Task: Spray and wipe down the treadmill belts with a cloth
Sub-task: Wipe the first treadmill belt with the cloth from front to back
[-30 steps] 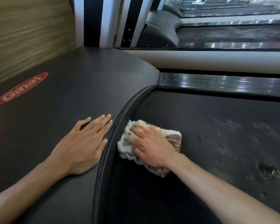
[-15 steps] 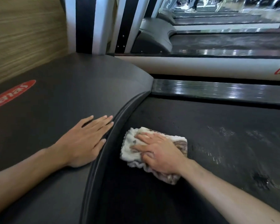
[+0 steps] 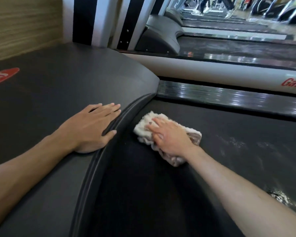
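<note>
Cloth [image 3: 161,134], crumpled, lies on the treadmill belt [image 3: 229,134] near the motor cover [image 3: 58,100], pressed by the right hand [image 3: 169,137], perhaps gripping; left hand [image 3: 91,127] rests flat, fingers straight, mid-wipe; next stroke should reach the wet patches [image 3: 278,197].

Counts, head view:
- Hands: 2. left hand [image 3: 92,127] flat on the motor cover [image 3: 58,103], right hand [image 3: 169,135] pressing flat on the cloth.
- Cloths: 1, cloth [image 3: 144,128], on the near belt.
- Belts visible: at least 3: near belt [image 3: 237,159]; second belt [image 3: 246,48] on the next machine, far right; third belt [image 3: 220,23] beyond it. Further ones too blurred to count.
- Red logos: 2, both cut off by the frame: red oval logo [image 3: 4,76] far left on the cover, red lettering [image 3: 294,82] on the white side rail at right.
- Wet patches on the near belt: 2: near-right wet patch [image 3: 280,198], fainter smear [image 3: 232,141] right of the cloth.
- Walking feet far back: 3 shoes seen, blurred, count is rough.
</note>
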The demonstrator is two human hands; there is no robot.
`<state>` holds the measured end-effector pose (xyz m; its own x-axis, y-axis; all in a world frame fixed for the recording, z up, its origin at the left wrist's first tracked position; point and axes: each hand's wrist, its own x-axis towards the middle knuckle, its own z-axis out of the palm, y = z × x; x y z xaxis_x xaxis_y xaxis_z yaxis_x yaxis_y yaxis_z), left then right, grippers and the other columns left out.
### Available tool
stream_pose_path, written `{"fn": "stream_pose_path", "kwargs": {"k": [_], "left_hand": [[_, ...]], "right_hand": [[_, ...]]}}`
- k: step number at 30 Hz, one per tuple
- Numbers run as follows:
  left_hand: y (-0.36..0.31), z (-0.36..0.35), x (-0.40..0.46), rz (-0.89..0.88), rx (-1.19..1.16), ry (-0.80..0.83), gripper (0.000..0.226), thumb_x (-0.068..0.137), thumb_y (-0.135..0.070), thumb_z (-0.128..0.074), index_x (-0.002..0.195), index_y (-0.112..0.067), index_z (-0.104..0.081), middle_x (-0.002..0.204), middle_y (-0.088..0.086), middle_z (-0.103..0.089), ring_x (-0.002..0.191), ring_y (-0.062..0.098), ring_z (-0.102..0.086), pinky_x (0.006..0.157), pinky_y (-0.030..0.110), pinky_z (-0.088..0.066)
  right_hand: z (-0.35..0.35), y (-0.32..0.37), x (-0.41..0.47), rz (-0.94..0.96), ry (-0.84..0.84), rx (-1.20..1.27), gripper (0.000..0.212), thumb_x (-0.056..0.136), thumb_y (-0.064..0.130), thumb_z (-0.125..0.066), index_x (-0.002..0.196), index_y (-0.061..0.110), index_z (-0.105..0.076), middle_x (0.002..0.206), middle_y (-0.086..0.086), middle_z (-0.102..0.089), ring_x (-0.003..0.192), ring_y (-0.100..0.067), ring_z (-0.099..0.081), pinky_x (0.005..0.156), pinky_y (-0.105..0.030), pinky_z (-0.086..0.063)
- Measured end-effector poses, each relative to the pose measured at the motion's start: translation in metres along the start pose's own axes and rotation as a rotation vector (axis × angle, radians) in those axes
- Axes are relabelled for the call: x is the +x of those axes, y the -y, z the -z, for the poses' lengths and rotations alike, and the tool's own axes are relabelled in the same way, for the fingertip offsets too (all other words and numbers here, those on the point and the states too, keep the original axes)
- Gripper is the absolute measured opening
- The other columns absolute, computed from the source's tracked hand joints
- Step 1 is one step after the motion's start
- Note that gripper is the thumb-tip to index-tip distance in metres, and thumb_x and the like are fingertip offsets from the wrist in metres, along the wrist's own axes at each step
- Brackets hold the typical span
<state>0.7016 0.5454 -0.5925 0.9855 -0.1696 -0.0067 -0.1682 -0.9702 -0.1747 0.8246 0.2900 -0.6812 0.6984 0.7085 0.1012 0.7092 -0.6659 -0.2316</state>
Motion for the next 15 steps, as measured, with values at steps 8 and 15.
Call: {"fn": "stream_pose_path", "kwargs": {"k": [8, 15], "left_hand": [[0.000, -0.001, 0.004, 0.030, -0.003, -0.019, 0.081, 0.090, -0.063, -0.006, 0.163, -0.026, -0.002, 0.169, -0.011, 0.005, 0.153, 0.001, 0.008, 0.125, 0.027, 0.004], [-0.004, 0.002, 0.008, 0.054, -0.059, -0.051, 0.067, 0.104, -0.049, -0.031, 0.163, -0.024, -0.011, 0.170, -0.009, -0.003, 0.155, 0.004, 0.000, 0.125, 0.026, 0.002]], "right_hand": [[-0.003, 0.015, 0.000, 0.165, 0.060, 0.069, 0.058, 0.092, 0.045, -0.035, 0.145, 0.036, -0.057, 0.162, 0.000, -0.041, 0.152, -0.019, -0.031, 0.125, -0.038, -0.022], [-0.005, 0.003, 0.052, -0.113, -0.017, -0.055, 0.076, 0.084, 0.056, -0.010, 0.146, 0.043, -0.051, 0.161, 0.003, -0.040, 0.152, -0.021, -0.029, 0.121, -0.046, -0.028]]}}
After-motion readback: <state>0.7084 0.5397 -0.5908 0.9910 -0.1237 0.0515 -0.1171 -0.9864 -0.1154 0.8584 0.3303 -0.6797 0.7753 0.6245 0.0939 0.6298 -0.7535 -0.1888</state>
